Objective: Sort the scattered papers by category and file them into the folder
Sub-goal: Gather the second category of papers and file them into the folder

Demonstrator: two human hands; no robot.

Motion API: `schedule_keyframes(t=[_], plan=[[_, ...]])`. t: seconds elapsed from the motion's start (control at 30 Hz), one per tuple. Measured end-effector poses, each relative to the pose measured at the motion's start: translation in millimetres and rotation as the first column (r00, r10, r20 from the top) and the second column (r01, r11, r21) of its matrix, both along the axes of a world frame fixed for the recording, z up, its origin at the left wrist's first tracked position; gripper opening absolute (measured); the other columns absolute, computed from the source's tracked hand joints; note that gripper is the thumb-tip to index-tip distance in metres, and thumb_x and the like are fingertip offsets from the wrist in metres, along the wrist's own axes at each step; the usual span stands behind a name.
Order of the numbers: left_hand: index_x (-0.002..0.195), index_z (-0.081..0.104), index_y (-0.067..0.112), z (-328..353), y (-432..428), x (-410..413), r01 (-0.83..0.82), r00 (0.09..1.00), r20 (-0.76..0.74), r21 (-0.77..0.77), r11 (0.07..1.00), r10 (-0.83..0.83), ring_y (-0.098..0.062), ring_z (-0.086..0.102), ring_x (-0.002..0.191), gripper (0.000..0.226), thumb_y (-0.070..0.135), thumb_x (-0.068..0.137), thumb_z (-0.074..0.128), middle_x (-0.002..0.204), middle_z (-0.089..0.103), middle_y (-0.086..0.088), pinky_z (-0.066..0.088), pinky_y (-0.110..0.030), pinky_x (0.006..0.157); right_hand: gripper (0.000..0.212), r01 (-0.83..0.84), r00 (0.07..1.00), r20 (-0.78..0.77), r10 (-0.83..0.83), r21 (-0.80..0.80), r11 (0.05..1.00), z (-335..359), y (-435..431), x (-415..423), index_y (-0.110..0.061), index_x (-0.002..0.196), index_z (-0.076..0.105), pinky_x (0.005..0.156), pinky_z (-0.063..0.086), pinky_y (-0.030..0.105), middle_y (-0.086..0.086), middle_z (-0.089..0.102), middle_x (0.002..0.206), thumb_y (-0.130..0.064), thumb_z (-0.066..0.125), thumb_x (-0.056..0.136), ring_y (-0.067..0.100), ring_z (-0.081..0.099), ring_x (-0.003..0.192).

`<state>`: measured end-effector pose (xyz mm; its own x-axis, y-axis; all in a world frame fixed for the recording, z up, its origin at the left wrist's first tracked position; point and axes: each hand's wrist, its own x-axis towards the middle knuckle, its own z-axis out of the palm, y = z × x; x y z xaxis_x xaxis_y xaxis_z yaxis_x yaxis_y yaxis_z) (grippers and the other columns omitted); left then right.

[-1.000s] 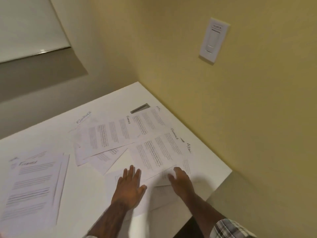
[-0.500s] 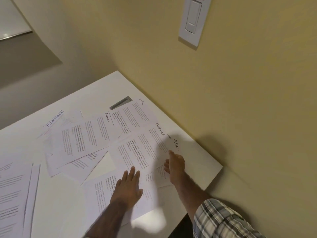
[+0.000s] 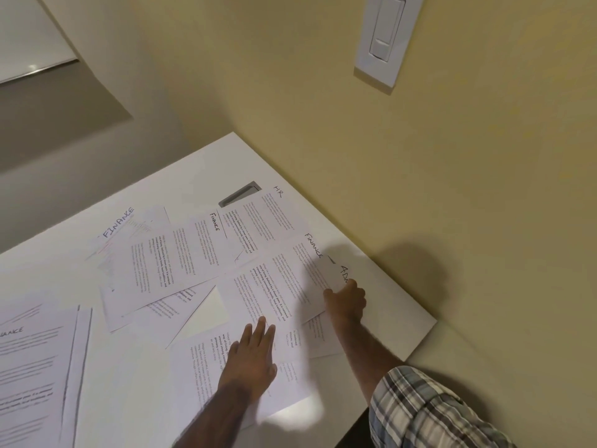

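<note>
Printed sheets lie scattered and overlapping on a white table (image 3: 168, 176). Handwritten headings show: an HR sheet (image 3: 268, 218) at the back, Finance sheets (image 3: 181, 253) in the middle and back left, and a Finance sheet (image 3: 277, 286) near the wall. My right hand (image 3: 347, 302) pinches the lifted corner of a sheet marked ADM (image 3: 336, 273) by the right edge. My left hand (image 3: 252, 360) lies flat, fingers straight, pressing on a printed sheet (image 3: 206, 367) at the front. A Finance stack (image 3: 32, 373) sits at the left. No folder is visible.
A yellow wall (image 3: 420, 189) runs along the table's right side, with a white light switch (image 3: 384, 37) above. A grey slot (image 3: 240, 194) is set in the tabletop near the HR sheet. The table's front right corner (image 3: 429, 324) is close to my right arm.
My right hand moved forward from the front sheets to the ADM sheet and lifted its corner. My left hand stayed flat on the front sheet. The view shifted right and closer.
</note>
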<state>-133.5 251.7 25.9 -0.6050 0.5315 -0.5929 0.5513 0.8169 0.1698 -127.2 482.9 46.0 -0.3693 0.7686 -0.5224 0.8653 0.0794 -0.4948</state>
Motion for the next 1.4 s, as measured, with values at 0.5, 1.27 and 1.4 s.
schedule_keyframes(t=[0.5, 1.27, 1.4], plan=[[0.161, -0.013, 0.024, -6.4, -0.7, 2.6, -0.002, 1.0, -0.008, 0.002, 1.0, 0.002, -0.03, -0.017, 0.156, 0.084, 0.034, 0.101, 0.045, 0.164, -0.031, 0.0, 0.008, -0.051, 0.126, 0.07, -0.104, 0.992, 0.068, 0.106, -0.03, 0.994, -6.2, 17.5, -12.9, -0.006, 0.126, 0.06, 0.078, 0.049, 0.034, 0.015, 0.057, 0.126, -0.048, 0.084, 0.075, 0.034, 0.058, 0.115], [0.15, 0.043, 0.025, 93.8, -53.2, -73.8, -0.714, 0.632, 0.356, 0.613, 0.338, 0.689, -0.007, 0.049, 0.129, 0.071, 0.048, 0.09, 0.072, 0.14, 0.05, 0.014, 0.038, -0.029, 0.111, 0.013, -0.419, 0.779, -0.562, 0.279, -0.135, 0.898, 69.9, -25.1, -20.0, -0.017, 0.101, 0.073, 0.066, 0.053, 0.034, 0.004, 0.075, 0.089, -0.017, 0.06, 0.099, 0.023, 0.069, 0.079], [0.096, 0.064, 0.011, 112.1, -98.9, -75.3, -0.849, 0.424, 0.585, 0.522, 0.079, 0.692, -0.009, 0.056, 0.064, 0.028, 0.035, 0.089, 0.077, 0.075, 0.059, 0.005, 0.044, -0.027, 0.066, 0.024, -0.46, 0.749, -0.645, 0.154, -0.338, 0.821, 80.8, -60.2, -31.5, -0.014, 0.114, 0.072, 0.082, 0.06, 0.048, 0.005, 0.079, 0.103, -0.027, 0.063, 0.096, 0.034, 0.073, 0.096]])
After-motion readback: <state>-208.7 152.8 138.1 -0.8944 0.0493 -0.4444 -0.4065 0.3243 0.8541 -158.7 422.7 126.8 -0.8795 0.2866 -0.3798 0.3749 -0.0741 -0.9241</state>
